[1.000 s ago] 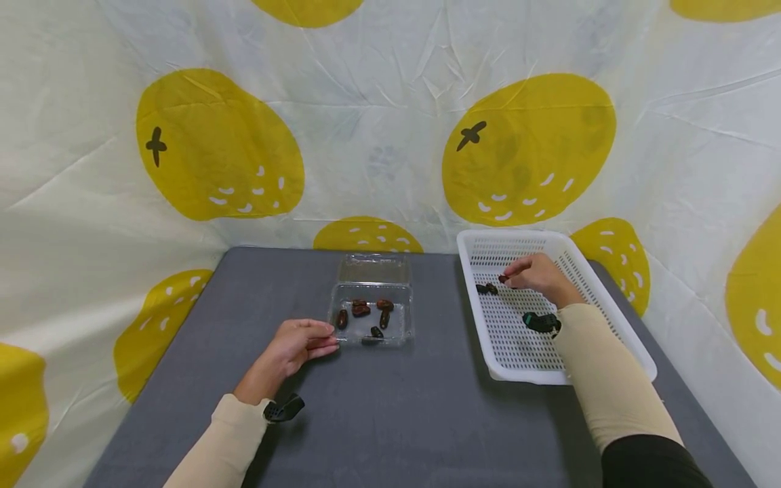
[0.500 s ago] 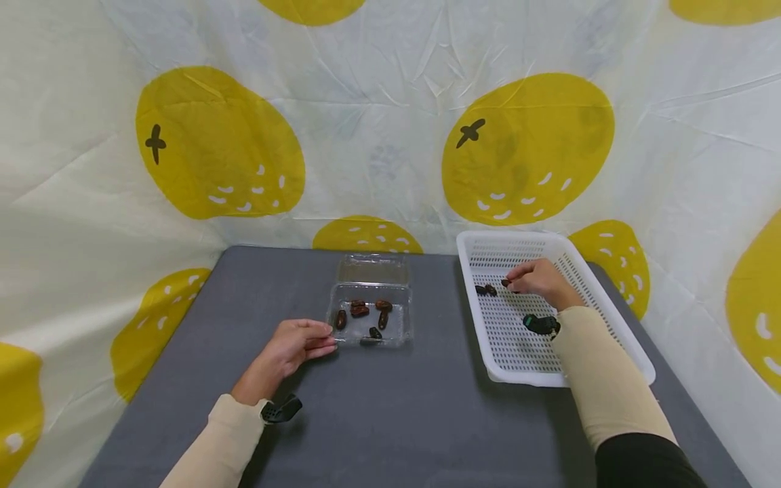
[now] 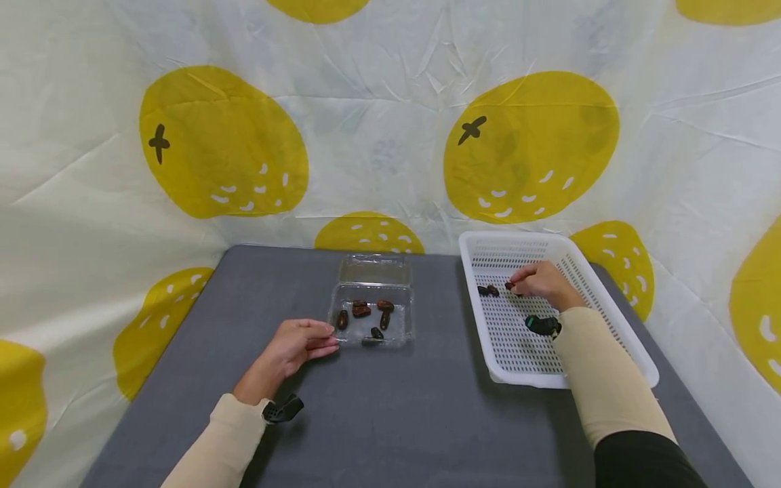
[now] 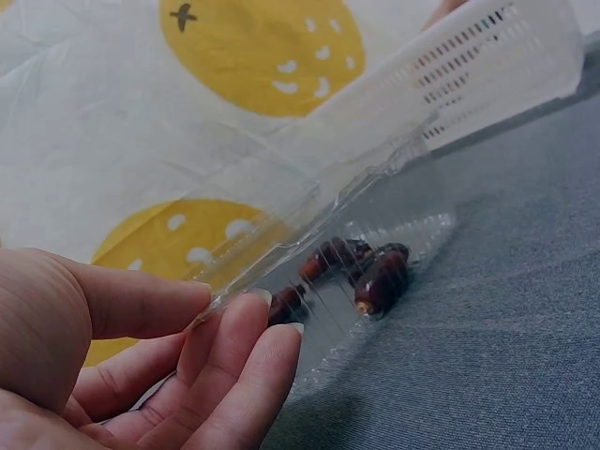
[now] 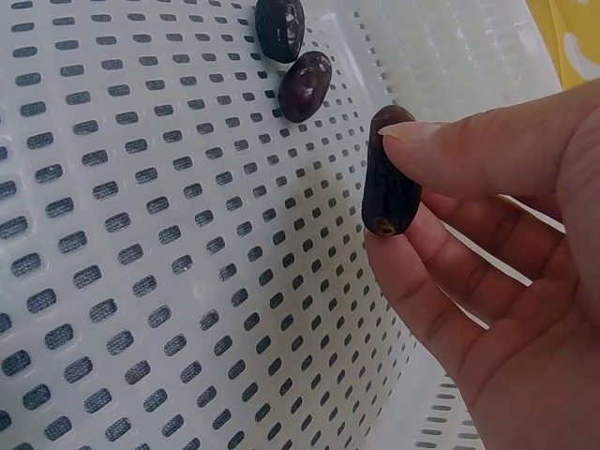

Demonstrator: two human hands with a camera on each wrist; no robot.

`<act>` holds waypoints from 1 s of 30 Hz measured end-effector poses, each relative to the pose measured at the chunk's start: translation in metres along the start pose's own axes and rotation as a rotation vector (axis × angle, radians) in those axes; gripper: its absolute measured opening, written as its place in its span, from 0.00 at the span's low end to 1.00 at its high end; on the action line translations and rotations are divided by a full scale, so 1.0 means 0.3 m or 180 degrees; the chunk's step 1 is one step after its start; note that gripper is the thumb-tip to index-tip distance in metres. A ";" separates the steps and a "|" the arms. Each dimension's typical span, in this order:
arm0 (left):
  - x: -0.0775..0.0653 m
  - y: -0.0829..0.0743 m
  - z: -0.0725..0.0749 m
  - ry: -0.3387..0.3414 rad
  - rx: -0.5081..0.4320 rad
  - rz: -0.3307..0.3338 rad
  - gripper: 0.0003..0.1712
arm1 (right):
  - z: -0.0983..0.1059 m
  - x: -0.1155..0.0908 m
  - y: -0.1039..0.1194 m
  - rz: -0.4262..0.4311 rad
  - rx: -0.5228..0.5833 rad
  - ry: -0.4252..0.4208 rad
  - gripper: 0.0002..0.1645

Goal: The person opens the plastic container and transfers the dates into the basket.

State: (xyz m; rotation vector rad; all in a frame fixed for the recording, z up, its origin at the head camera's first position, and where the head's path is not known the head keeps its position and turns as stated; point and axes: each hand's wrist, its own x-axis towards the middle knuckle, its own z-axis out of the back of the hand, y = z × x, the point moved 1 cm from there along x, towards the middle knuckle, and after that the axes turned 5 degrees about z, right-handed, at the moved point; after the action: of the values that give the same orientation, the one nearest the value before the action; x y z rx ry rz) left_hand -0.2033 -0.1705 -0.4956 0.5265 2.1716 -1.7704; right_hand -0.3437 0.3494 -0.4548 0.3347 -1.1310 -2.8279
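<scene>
My left hand (image 3: 299,346) pinches the near left rim of a clear plastic clamshell box (image 4: 342,356), thumb above and fingers below. The box stands with its lid (image 3: 374,270) raised at the back, and several brown dates (image 3: 361,310) lie in it. Over the white perforated basket (image 3: 495,375) at the right, my right hand (image 3: 546,283) pinches a dark date (image 5: 389,183) between thumb and fingers. Two other dates (image 5: 305,86) lie on the basket floor beside it, near the left wall in the head view.
A grey table (image 3: 415,427) carries both containers, with a gap of cloth between them. Behind and at the sides hangs a white sheet (image 3: 378,135) printed with yellow fruit. The basket's raised walls surround the right hand.
My right hand has shifted slightly right and lower within the basket, carrying the pinched date. The left hand stays on the box rim, and the box's dates lie as before.
</scene>
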 end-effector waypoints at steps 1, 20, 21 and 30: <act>0.000 -0.001 0.001 -0.0005 -0.0005 0.0000 0.20 | -0.001 0.002 0.000 -0.0020 -0.0003 -0.0011 0.21; -0.011 -0.008 0.009 -0.0007 0.0019 -0.0012 0.20 | 0.001 0.020 -0.002 -0.0058 -0.0057 0.0009 0.21; -0.011 -0.009 0.010 -0.0007 0.0022 -0.0012 0.20 | 0.000 0.018 -0.001 -0.0053 -0.0049 0.0007 0.22; -0.011 -0.011 0.010 -0.0004 0.0024 -0.0010 0.21 | 0.002 0.022 -0.008 -0.0060 -0.0080 -0.0052 0.22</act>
State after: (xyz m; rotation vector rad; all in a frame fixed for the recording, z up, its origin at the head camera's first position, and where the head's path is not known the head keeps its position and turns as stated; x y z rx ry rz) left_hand -0.2019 -0.1742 -0.4921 0.5238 2.1669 -1.7807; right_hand -0.3504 0.3506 -0.4573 0.3228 -1.0998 -2.8637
